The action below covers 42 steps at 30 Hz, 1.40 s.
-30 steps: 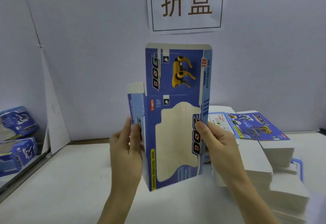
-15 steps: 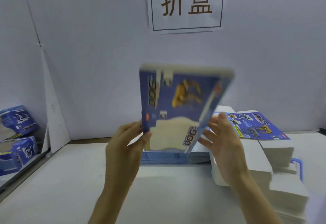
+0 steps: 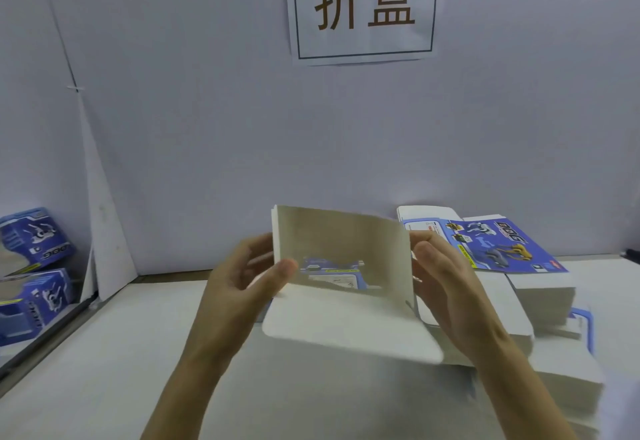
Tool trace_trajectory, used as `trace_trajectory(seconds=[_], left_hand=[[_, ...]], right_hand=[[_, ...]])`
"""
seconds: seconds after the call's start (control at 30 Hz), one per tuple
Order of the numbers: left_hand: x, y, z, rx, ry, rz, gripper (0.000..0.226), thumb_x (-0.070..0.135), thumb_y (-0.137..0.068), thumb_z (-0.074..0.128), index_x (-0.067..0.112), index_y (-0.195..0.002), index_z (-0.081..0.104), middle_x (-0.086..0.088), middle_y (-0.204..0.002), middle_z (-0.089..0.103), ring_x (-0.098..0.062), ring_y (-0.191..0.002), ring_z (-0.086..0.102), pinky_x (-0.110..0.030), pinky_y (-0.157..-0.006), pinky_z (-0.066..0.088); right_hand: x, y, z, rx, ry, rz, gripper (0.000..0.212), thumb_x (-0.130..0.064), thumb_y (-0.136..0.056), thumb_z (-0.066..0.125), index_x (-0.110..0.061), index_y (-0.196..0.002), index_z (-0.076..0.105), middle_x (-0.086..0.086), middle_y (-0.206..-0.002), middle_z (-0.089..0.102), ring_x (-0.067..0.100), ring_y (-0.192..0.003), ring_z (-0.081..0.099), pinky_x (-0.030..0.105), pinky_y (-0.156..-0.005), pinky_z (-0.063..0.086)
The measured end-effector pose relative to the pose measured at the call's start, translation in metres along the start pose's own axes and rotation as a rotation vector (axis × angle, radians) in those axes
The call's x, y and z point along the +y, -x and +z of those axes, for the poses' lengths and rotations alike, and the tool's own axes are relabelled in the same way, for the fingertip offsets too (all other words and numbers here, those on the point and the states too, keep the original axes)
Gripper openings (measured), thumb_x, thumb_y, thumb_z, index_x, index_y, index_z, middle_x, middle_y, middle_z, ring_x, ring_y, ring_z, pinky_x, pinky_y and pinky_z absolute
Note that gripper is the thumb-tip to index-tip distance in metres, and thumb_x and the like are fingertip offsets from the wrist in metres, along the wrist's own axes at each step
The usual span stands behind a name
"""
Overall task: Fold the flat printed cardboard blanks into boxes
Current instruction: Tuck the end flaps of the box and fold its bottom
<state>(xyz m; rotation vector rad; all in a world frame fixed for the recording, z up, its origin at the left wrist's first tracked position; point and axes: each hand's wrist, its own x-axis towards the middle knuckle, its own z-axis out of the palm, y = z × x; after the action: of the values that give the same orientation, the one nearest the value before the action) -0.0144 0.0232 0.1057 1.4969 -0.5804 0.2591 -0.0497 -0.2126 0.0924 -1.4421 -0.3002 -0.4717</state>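
Gripping the blank (image 3: 341, 256) at both side edges, left hand (image 3: 242, 287) and right hand (image 3: 446, 287) should crease squarely along the scores.

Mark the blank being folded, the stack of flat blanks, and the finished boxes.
blank being folded (image 3: 341, 249): head view, plain inner face.
stack of flat blanks (image 3: 512, 249): head view, printed top sheet.
finished boxes (image 3: 38, 235): head view, upper box's printed front.

Top centre, a paper sign (image 3: 362, 6) with two dark characters hangs on the pale wall (image 3: 207, 110). Lower left, the white table (image 3: 104, 370) meets a dark strip (image 3: 45, 339).
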Motion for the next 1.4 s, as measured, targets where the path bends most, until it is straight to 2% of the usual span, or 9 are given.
trace_trajectory(seconds=[0.17,0.33,0.47,0.6,0.77,1.07,1.17,1.27,1.4], left_hand=[[0.006,0.002,0.007,0.127,0.041,0.112,0.035,0.053,-0.055,0.073,0.039,-0.087,0.069,0.008,-0.094,0.075,-0.004,-0.083,0.070,-0.010,-0.064,0.049],[0.013,0.005,0.006,0.068,0.012,0.157,0.014,0.044,-0.069,0.072,0.040,-0.082,0.074,0.011,-0.085,0.076,-0.002,-0.079,0.071,-0.008,-0.068,0.050],[0.011,0.005,0.009,0.068,0.026,0.136,0.017,0.049,-0.070,0.066,0.038,-0.078,0.076,0.011,-0.079,0.075,-0.005,-0.075,0.071,-0.010,-0.066,0.050],[0.007,0.004,0.010,0.097,0.015,0.122,0.014,0.048,-0.074,0.076,0.035,-0.078,0.077,0.007,-0.079,0.076,-0.009,-0.074,0.071,-0.012,-0.066,0.050],[0.008,0.003,0.001,0.075,0.070,0.106,0.004,0.031,-0.076,0.074,0.030,-0.079,0.074,0.002,-0.078,0.075,-0.009,-0.070,0.070,-0.013,-0.064,0.050],[0.002,0.003,0.012,0.051,-0.156,0.083,0.018,0.044,-0.084,0.063,0.044,-0.102,0.067,0.018,-0.107,0.067,-0.005,-0.101,0.065,-0.018,-0.080,0.050],[0.001,0.004,0.017,-0.050,-0.065,0.060,0.021,0.032,-0.086,0.059,0.033,-0.102,0.074,0.014,-0.112,0.065,-0.005,-0.105,0.063,-0.009,-0.079,0.046],[-0.005,0.004,0.021,-0.121,0.044,-0.037,0.034,0.027,-0.075,0.076,0.018,-0.107,0.074,0.004,-0.118,0.065,-0.016,-0.112,0.062,-0.022,-0.088,0.050],[-0.011,0.004,0.035,-0.015,0.391,-0.203,0.031,0.033,-0.062,0.069,0.017,-0.085,0.079,-0.004,-0.099,0.074,-0.015,-0.092,0.068,-0.023,-0.079,0.053]], right_hand=[[0.003,-0.003,-0.001,-0.029,-0.081,-0.063,0.071,-0.065,-0.055,0.081,-0.015,-0.104,0.067,0.002,-0.105,0.071,0.017,-0.094,0.067,0.025,-0.075,0.052],[0.000,-0.001,-0.003,0.018,-0.050,-0.115,0.024,-0.047,-0.074,0.065,-0.027,-0.083,0.074,-0.010,-0.080,0.068,0.005,-0.073,0.061,0.018,-0.072,0.048],[-0.004,0.003,0.002,0.157,0.003,-0.074,0.095,-0.080,-0.057,0.068,0.007,-0.090,0.051,0.007,-0.082,0.046,0.014,-0.084,0.039,0.040,-0.071,0.040],[0.003,0.002,0.003,0.268,-0.091,-0.074,0.015,-0.052,-0.076,0.068,-0.040,-0.084,0.072,-0.026,-0.084,0.067,-0.010,-0.081,0.060,0.012,-0.070,0.049],[-0.003,0.000,0.010,0.109,-0.326,0.091,0.019,-0.033,-0.083,0.067,-0.021,-0.075,0.079,-0.002,-0.075,0.073,0.009,-0.065,0.069,0.020,-0.056,0.055],[-0.002,-0.003,0.017,0.390,-0.280,-0.025,0.026,-0.037,-0.082,0.059,-0.022,-0.071,0.078,-0.003,-0.073,0.074,0.009,-0.061,0.067,0.020,-0.052,0.054],[-0.002,-0.004,0.012,0.471,-0.305,0.015,0.032,-0.037,-0.090,0.058,-0.022,-0.068,0.077,-0.004,-0.070,0.073,0.008,-0.057,0.067,0.020,-0.049,0.052],[-0.003,-0.007,0.008,0.489,-0.493,0.152,0.034,-0.033,-0.094,0.058,-0.020,-0.070,0.078,-0.001,-0.074,0.075,0.013,-0.060,0.070,0.028,-0.056,0.056],[-0.004,-0.008,0.007,0.434,-0.627,0.197,0.022,-0.023,-0.098,0.049,-0.014,-0.099,0.069,0.003,-0.086,0.075,0.017,-0.071,0.072,0.030,-0.056,0.059]])
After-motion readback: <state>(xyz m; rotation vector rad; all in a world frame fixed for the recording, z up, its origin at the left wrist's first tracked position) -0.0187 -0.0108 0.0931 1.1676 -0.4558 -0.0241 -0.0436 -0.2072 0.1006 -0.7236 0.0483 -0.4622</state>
